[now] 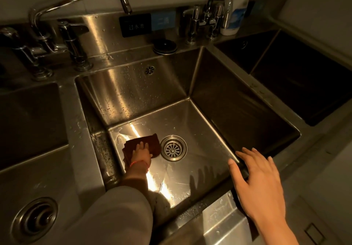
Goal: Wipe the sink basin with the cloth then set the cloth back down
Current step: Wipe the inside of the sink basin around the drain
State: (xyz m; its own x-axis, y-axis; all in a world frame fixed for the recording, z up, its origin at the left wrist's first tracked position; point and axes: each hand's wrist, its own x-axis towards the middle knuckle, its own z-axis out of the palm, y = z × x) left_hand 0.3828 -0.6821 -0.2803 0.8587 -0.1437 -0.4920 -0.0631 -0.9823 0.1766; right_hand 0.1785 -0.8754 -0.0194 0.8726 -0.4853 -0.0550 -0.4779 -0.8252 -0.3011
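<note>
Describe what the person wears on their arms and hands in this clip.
The left hand is bare, with a thin red string bracelet at the wrist and a light grey-beige long sleeve pushed up the forearm. The right hand and its forearm are bare; no gloves or rings show.

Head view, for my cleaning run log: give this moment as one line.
phase: wiping | left hand: presses cloth on sink basin floor beside drain | right hand: open at front rim

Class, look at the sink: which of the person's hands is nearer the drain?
Left. The left hand presses the cloth on the basin floor just left of the drain. The right hand is up at the basin's front right rim, farther away.
</note>
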